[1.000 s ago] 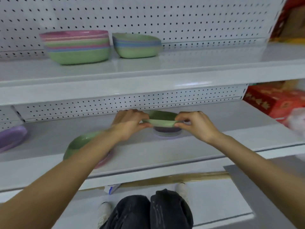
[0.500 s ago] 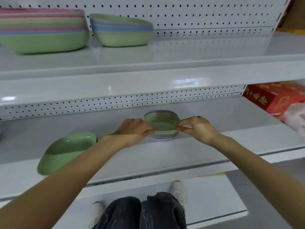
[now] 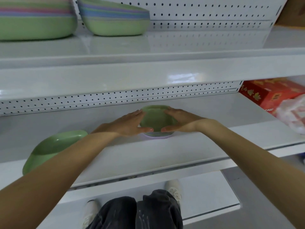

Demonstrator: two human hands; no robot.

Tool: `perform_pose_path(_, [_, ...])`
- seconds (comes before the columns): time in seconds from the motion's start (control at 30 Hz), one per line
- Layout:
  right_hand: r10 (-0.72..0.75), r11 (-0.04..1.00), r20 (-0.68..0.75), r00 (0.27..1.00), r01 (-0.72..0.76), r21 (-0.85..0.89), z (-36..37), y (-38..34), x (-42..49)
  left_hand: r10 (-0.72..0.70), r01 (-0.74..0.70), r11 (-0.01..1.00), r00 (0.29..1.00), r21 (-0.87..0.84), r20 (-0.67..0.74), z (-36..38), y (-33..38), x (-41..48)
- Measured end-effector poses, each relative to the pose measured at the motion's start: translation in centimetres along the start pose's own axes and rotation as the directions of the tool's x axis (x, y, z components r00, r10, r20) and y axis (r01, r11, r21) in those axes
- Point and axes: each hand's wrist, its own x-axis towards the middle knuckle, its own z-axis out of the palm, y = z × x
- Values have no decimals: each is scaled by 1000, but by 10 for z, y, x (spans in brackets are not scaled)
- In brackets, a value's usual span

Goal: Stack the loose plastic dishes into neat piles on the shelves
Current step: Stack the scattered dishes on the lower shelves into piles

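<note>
Fingers (image 3: 136, 114) of left hand (image 3: 125, 125) and right hand (image 3: 181, 121) press straight against the mouth-up dish stack (image 3: 155, 120).

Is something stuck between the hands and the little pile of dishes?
Nothing visible. The left hand and right hand touch the small pile of dishes directly, one on each side, fingers straight.

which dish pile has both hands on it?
The small green-topped pile on the middle shelf; the two upper-shelf piles and the lone green dish are not.
</note>
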Motion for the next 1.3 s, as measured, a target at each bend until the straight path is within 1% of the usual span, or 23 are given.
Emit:
perform_pose_path(0.2, [50, 999, 82, 995, -49, -8, -7, 4, 8, -45, 44, 999, 999, 15, 19, 4, -9, 13])
perform_pose_path(0.37, [40, 999, 66, 997, -41, 8, 0, 6, 16, -79, 80, 996, 996, -26, 48, 9, -19, 25])
perform_pose_path(0.47, [74, 997, 68, 995, -73, -16, 4, 8, 19, -72, 71, 997, 996, 23, 53, 10, -19, 28])
perform_pose_path(0.63, [110, 994, 73, 991, -110, 1, 8, 15, 23, -49, 44, 992, 998, 116, 36, 20, -19, 25])
perform_pose_path(0.7, [119, 993, 54, 991, -119, 2, 13, 18, 23, -39, 33, 988, 999, 152, 32, 25, -19, 24])
perform_pose_path(0.77, [129, 991, 36, 991, -129, -25, 15, 18, 24, -44, 39, 981, 999, 191, 24, 29, -20, 27])
perform_pose_path(0.87, [156, 985, 74, 985, -150, -88, 10, 8, 25, -70, 61, 969, 997, 238, 26, 32, -22, 28])
perform_pose_path(0.93, [165, 982, 95, 982, -155, -105, 6, 1, 24, -86, 69, 967, 995, 244, 59, 29, -20, 25])
perform_pose_path(1.0, [169, 979, 85, 982, -157, -130, 4, -6, 22, -77, 59, 968, 995, 243, 65, 19, -17, 17])
perform_pose_path(1.07, [137, 978, 71, 988, -123, -170, 0, -24, 15, -44, 38, 972, 999, 232, 20, 2, -19, 4])
perform_pose_path(1.17, [107, 975, 110, 988, -82, -206, -1, -58, 5, -12, 27, 954, 999, 300, -53, -19, -38, -32])
perform_pose_path(1.23, [55, 974, 141, 988, -22, -223, -2, -87, 3, -38, 57, 951, 997, 304, -69, -26, -59, -64])
perform_pose_path(1.3, [-29, 973, 141, 990, 61, -225, -1, -125, 6, -95, 112, 966, 992, 233, -82, -32, -81, -99])
